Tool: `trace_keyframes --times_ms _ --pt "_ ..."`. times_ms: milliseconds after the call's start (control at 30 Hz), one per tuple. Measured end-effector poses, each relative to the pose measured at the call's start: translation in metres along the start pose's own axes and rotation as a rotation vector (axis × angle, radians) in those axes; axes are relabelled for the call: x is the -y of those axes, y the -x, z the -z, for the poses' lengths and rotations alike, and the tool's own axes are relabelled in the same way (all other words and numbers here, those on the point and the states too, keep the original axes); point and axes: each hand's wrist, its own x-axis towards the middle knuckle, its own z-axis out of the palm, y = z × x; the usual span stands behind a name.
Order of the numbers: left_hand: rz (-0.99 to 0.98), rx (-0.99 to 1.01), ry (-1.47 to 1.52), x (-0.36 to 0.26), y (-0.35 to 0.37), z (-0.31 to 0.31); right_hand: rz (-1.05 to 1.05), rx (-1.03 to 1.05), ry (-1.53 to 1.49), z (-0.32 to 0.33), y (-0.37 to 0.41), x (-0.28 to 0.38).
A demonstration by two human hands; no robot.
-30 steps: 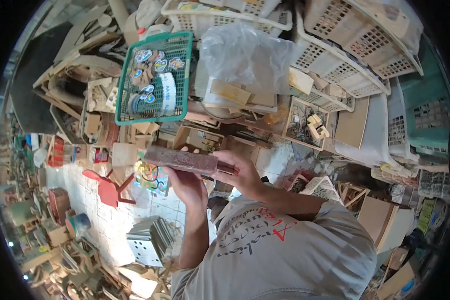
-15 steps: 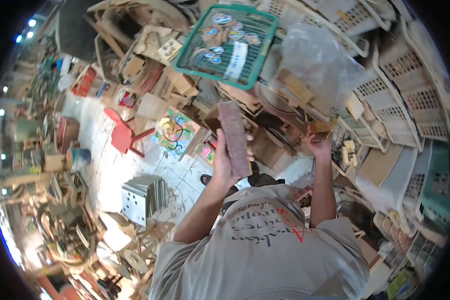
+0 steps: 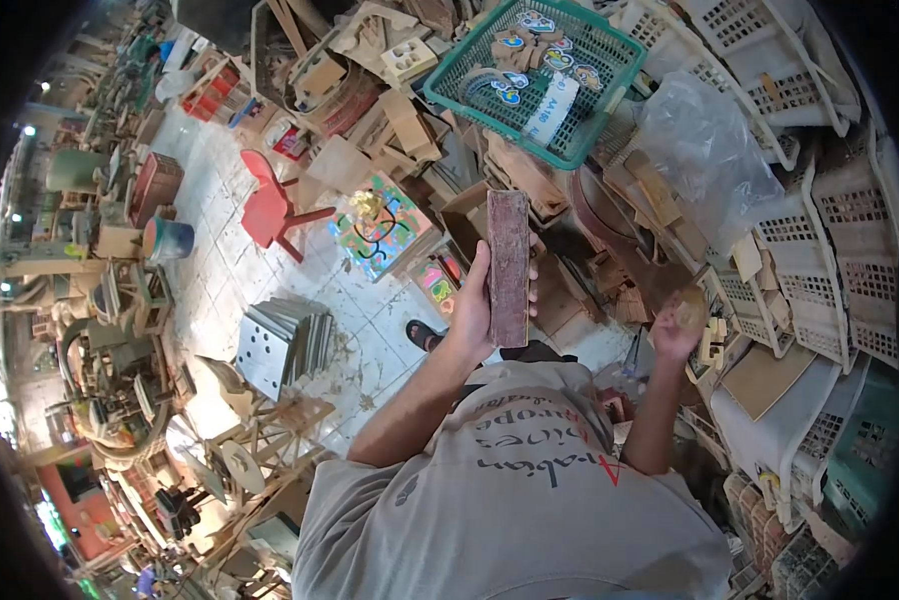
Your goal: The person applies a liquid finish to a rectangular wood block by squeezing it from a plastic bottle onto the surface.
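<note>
My left hand (image 3: pixel 473 305) is wrapped around a long sanding block (image 3: pixel 510 268) with a worn reddish-brown face turned up toward me. The block stands nearly vertical in the view, with fingertips showing along its right edge. To the right, my right hand (image 3: pixel 676 333) pinches a small tan wooden piece (image 3: pixel 691 308), whose outline is blurred. Beyond both hands is a green plastic basket (image 3: pixel 582 158) containing several wooden pieces with colourful stickers and a white label strip.
White perforated crates (image 3: pixel 820 225) line the right side, with a clear plastic bag (image 3: pixel 705 150) nearby. On the left are a small red chair (image 3: pixel 270 208), a colourful painted board (image 3: pixel 390 228) and stacked panels with holes (image 3: pixel 280 345) on the tiled floor. A sandalled foot (image 3: pixel 423 335) shows below.
The view has turned, so the surroundings sit farther right. The sanding block went from slightly tilted to nearly vertical. My right hand has rotated the wooden piece and appears lower and farther right.
</note>
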Motion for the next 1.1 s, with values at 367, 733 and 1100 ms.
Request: trace_keyframes --times_ms 367,733,1100 --pt "0.108 -0.067 0.070 0.024 -0.013 -0.027 0.344 0.030 0.550 -0.278 0.003 -0.052" --pt "-0.024 -0.127 0.298 -0.002 -0.001 -0.046 0.188 0.546 0.657 -0.314 -0.012 -0.115" --pt "-0.066 -0.172 0.223 -0.003 -0.004 -0.039 0.317 0.615 0.644 -0.322 -0.022 -0.116"
